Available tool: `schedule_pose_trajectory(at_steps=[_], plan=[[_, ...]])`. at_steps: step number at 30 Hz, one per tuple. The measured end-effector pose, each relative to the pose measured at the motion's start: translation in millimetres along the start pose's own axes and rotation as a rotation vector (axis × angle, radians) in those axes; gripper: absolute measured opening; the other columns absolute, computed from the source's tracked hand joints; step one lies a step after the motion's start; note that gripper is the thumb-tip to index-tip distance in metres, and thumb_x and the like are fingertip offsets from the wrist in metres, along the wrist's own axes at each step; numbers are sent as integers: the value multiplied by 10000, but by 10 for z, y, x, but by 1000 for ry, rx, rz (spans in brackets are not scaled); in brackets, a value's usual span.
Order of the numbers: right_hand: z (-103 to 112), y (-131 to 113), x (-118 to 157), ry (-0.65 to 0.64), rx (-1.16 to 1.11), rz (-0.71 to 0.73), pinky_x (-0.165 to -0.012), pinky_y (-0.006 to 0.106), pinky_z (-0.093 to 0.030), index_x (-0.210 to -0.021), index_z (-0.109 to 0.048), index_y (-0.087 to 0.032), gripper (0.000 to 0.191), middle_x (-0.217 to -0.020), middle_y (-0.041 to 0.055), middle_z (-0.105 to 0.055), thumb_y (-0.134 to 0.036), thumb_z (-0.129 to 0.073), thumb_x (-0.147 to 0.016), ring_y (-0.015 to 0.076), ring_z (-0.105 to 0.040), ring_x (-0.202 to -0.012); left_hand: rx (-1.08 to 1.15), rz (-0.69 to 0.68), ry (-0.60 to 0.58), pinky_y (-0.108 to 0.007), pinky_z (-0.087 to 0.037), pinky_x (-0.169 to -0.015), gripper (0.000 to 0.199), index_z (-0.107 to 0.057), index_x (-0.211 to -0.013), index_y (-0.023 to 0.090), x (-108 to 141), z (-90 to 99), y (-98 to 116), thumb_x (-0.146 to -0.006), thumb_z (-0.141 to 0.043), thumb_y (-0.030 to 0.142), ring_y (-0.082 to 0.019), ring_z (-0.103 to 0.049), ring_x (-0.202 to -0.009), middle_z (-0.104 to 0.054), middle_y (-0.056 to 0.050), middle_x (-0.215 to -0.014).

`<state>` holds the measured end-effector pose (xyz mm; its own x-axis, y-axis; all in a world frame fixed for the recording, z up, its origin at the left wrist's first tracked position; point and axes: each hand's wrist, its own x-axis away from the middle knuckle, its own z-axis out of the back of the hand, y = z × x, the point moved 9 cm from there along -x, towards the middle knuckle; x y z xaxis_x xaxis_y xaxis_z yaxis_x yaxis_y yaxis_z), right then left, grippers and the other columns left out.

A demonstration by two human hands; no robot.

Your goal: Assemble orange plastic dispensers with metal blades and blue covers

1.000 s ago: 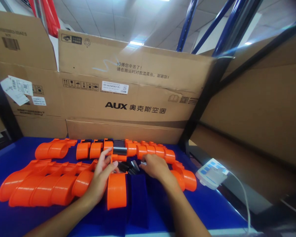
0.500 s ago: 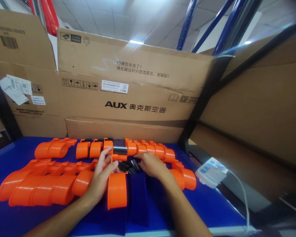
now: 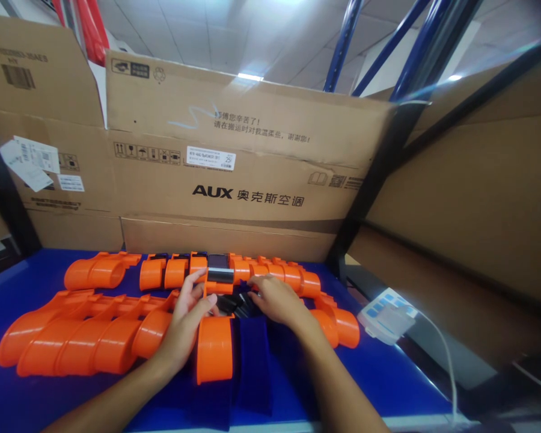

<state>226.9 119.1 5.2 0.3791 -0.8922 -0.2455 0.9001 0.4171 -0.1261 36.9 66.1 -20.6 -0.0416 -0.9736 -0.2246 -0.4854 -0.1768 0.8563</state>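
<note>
My left hand [image 3: 189,316] is closed, thumb and fingers at the side of an orange tape dispenser [image 3: 214,350]. The dispenser has a wide round hub toward me and a dark plate with a pale toothed edge [image 3: 220,273] at its far end. Just right of it lie several small black strips [image 3: 240,305]. My right hand [image 3: 273,296] is over the right end of these strips with its fingers curled down; what its fingertips hold, if anything, is hidden.
Rows of orange dispensers [image 3: 79,349] lie left, behind and right on the blue table [image 3: 342,385]. A white power strip [image 3: 388,316] with a cable is at the right edge. A cardboard box [image 3: 162,180] stands behind, beside a black shelf post [image 3: 365,198].
My right hand's fingers have drawn slightly closer together over the black strips. The left hand and the dispenser in it have stayed in place.
</note>
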Motion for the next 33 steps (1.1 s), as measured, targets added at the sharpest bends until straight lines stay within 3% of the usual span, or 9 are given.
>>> schedule_pose_trajectory(at_steps=[7,12,19,25,29,33], plan=[[272,-165,13,185,-169,136,-855,353,-466,-972,-642,-218,101,-989,76,-668,-313,-638,-939,247,-607,-958,15,13,37,-216,-494,-616,716,-441,-1464,243,-23,33,-35,-842,-783,332,-132,-635,-636,-679,22,-768],[390,-201,26,289,-279,134,-889,371,-471,-834,-595,-216,96,-965,64,-655,-269,-659,-882,244,-597,-957,5,13,40,-213,-494,-626,700,-463,-1443,238,-25,44,-42,-834,-791,339,-132,-635,-641,-684,24,-753],[372,-132,20,320,-570,44,-692,288,-467,-757,-580,-208,123,-759,7,-657,-261,-592,-867,182,-606,-715,16,20,46,-219,-496,-632,695,-469,-1438,238,-30,54,-42,-831,-791,339,-126,-622,-626,-680,23,-746],[349,-104,-12,376,-596,-3,-622,268,-442,-674,-558,-215,144,-664,-10,-603,-235,-651,-782,165,-563,-639,14,19,62,-233,-494,-621,697,-488,-1428,235,-25,60,-38,-816,-802,347,-126,-617,-608,-679,20,-752],[264,-68,-32,375,-666,-47,-574,256,-417,-697,-564,-216,114,-654,-15,-593,-233,-643,-778,155,-542,-604,8,24,67,-239,-496,-623,711,-491,-1426,239,-26,63,-37,-802,-811,359,-146,-645,-642,-680,18,-757],[246,-67,-32,399,-926,-46,-571,239,-436,-853,-555,-226,136,-691,-54,-551,-233,-665,-774,127,-536,-592,9,14,72,-264,-517,-660,718,-489,-1430,238,-41,80,-40,-796,-805,358,-158,-654,-663,-684,13,-772]])
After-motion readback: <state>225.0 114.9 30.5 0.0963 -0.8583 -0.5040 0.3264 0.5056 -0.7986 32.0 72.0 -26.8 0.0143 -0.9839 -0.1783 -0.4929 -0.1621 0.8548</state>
